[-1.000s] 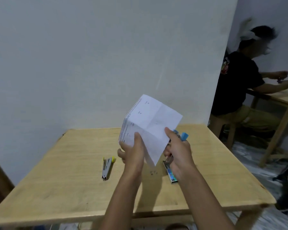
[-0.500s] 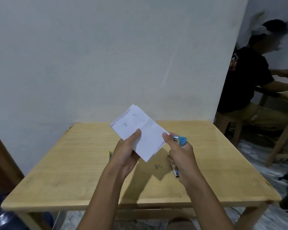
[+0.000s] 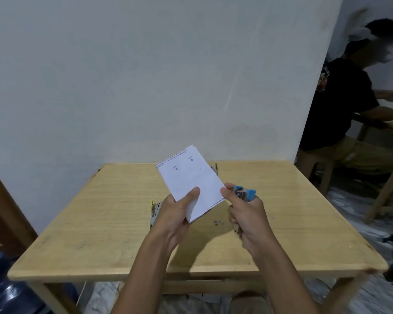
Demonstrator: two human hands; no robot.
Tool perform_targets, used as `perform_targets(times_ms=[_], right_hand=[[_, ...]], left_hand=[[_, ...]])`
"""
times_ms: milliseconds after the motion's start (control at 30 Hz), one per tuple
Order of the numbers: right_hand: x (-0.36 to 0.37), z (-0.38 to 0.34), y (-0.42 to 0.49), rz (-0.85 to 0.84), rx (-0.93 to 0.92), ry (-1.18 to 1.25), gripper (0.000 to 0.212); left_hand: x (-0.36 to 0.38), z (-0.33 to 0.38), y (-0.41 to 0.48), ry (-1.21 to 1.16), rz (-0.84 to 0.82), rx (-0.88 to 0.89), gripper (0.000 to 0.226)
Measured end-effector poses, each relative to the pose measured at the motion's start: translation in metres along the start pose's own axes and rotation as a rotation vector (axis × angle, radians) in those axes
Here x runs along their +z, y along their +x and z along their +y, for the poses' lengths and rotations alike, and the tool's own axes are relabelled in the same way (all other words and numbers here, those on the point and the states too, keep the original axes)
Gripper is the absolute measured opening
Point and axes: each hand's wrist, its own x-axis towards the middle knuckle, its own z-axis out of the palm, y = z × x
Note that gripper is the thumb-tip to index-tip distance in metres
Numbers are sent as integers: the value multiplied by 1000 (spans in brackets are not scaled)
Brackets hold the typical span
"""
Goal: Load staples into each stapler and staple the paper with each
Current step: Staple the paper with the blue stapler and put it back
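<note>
Left hand [image 3: 175,214] half hides yellow stapler [image 3: 154,210]; loose staples [image 3: 218,222] lie nearby

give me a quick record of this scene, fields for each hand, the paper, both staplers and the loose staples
left hand: holds folded paper
right hand: grips blue stapler, thumb at paper's edge
yellow-tipped stapler: on table, partly behind left hand
loose staples: on table, between the hands
</note>
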Motion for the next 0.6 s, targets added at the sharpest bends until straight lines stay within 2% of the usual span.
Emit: perform_targets(times_ms=[133,267,367,467,533,600], right_hand=[[1,1,0,-27,31,-1,12],[5,2,0,25,-52,66,9],[9,5,-1,28,-88,68,8],[13,12,-5,-6,-106,18,7],[11,14,-5,-43,-69,-43,9],[6,13,-3,-130,35,-67,24]], left_hand=[[-1,2,-2,-7,-52,39,30],[1,-8,-5,-146,8,-10,36],[6,-20,-10,-212,19,-65,28],[10,-27,-10,-226,109,-35,24],[9,-27,-8,-193,178,9,21],[4,-25,-6,-121,215,66,20]])
